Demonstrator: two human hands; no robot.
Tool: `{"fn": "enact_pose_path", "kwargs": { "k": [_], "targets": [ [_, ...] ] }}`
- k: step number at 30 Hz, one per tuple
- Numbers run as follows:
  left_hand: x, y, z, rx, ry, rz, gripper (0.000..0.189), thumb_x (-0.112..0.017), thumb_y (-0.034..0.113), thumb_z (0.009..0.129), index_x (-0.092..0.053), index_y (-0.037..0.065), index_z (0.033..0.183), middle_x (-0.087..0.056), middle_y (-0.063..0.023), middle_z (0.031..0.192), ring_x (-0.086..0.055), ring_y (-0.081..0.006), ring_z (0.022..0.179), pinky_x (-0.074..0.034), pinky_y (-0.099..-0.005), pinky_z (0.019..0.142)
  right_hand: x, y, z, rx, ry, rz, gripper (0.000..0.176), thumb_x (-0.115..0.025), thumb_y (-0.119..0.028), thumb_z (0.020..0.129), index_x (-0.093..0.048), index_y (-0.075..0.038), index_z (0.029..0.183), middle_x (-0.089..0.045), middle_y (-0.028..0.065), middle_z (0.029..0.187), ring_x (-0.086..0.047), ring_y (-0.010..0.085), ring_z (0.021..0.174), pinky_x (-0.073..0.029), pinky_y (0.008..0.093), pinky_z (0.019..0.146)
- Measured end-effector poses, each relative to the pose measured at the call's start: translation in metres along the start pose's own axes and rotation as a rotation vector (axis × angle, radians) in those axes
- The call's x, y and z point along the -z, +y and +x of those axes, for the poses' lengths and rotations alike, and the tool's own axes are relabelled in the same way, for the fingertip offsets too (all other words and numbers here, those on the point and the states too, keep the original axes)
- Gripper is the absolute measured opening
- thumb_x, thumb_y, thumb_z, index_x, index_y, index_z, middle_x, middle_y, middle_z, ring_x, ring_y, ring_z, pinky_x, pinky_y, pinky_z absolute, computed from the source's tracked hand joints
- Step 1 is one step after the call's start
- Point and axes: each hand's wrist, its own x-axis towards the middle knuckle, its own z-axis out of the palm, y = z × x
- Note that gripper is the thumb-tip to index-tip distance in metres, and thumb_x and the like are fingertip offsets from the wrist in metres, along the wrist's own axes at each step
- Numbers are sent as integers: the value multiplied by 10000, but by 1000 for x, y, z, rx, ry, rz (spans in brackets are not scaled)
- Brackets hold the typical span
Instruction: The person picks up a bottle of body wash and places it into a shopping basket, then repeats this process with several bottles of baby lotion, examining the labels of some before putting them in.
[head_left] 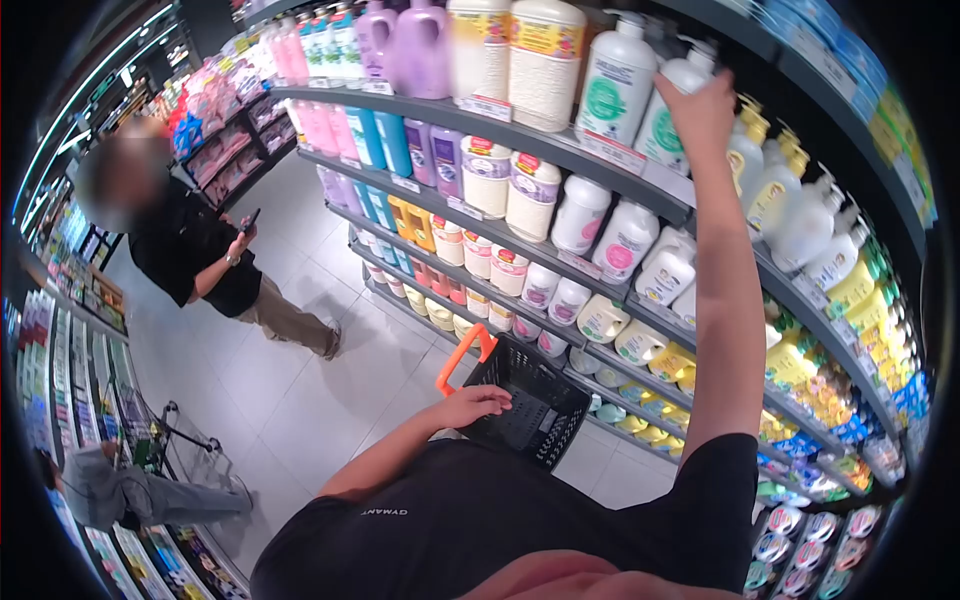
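Note:
My right hand (703, 112) reaches up to the upper shelf, its thumb and fingers around a white pump bottle (662, 132) with a green label. Part of that bottle is hidden by the hand. Just left of it stands a matching white pump bottle (612, 90). Low at my waist, my left hand (478, 405) is empty, its fingers loosely stretched out, and it overlaps the near side of a black shopping basket (553, 425). The basket has an orange handle (466, 358), which stands up beyond that hand.
Bottles fill the curved shelves (400, 100), including white pump bottles with yellow tops (750, 140) to the right. A person in a black shirt (190, 240) stands in the aisle holding a phone (250, 220). Another person (150, 490) is at lower left near a cart (185, 430).

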Motion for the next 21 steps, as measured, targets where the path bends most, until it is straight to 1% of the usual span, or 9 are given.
{"fn": "enact_pose_path", "kwargs": {
  "k": [2,3,4,5,7,9,11,17,21],
  "targets": [
    [-11,-1,3,1,25,-38,377,-527,183,1055,-537,4,1387,-632,-98,1325,-634,-173,1158,-490,-311,1036,7,29,-8,-11,63,99,1162,-885,-548,674,-362,143,1447,-508,355,1402,-499,478,1322,-446,467,1083],
    [8,-6,-4,-30,24,-74,379,-533,188,1045,-546,3,1375,-642,-91,1303,-634,-163,1136,-498,-311,1012,-7,-1,-7,32,91,145,1172,-895,-557,654,-380,156,1429,-525,356,1382,-503,467,1321,-442,459,1086],
    [24,-7,2,-52,50,-66,380,-539,194,1034,-556,2,1362,-651,-83,1280,-635,-154,1113,-506,-311,989,-28,13,5,53,218,102,1179,-904,-581,631,-411,166,1399,-542,350,1367,-523,450,1307,-434,452,1090],
    [33,-12,-4,-50,76,-70,382,-546,199,1024,-566,2,1350,-661,-76,1258,-636,-145,1090,-514,-311,965,-35,22,5,1,115,258,1187,-897,-618,625,-434,169,1383,-543,340,1375,-538,441,1296,-425,447,1095],
    [35,-21,-18,-53,80,-40,383,-533,207,1021,-568,1,1342,-660,-74,1250,-628,-144,1090,-506,-309,974,-47,34,-15,-174,31,164,1154,-879,-661,629,-486,149,1350,-590,317,1323,-587,417,1238,-444,445,1068],
    [39,-17,-17,-56,62,-9,380,-513,187,1025,-555,4,1355,-649,-72,1262,-613,-145,1094,-497,-318,987,-38,14,-28,-249,50,117,1040,-889,-626,650,-554,116,1298,-640,270,1278,-631,386,1181,-469,438,1033],
    [50,-13,-16,-58,46,32,379,-503,177,1027,-548,5,1361,-645,-71,1264,-605,-148,1102,-491,-322,995,-41,15,-26,-194,57,272,903,-903,-557,684,-608,83,1249,-678,226,1239,-662,344,1135,-490,421,996],
    [67,-26,-16,-51,64,8,373,-509,177,1028,-553,-2,1352,-648,-85,1245,-598,-158,1143,-487,-319,1009,-41,11,-26,-197,66,297,800,-911,-472,721,-622,66,1238,-702,195,1207,-678,302,1102,-507,394,961],
    [72,-40,-18,-116,102,-12,393,-551,280,1009,-594,34,1312,-677,-48,1204,-631,-138,1024,-508,-307,896,-48,17,-24,-224,96,233,756,-892,-484,744,-648,58,1211,-717,173,1193,-688,292,1087,-508,391,962]
  ]
}}
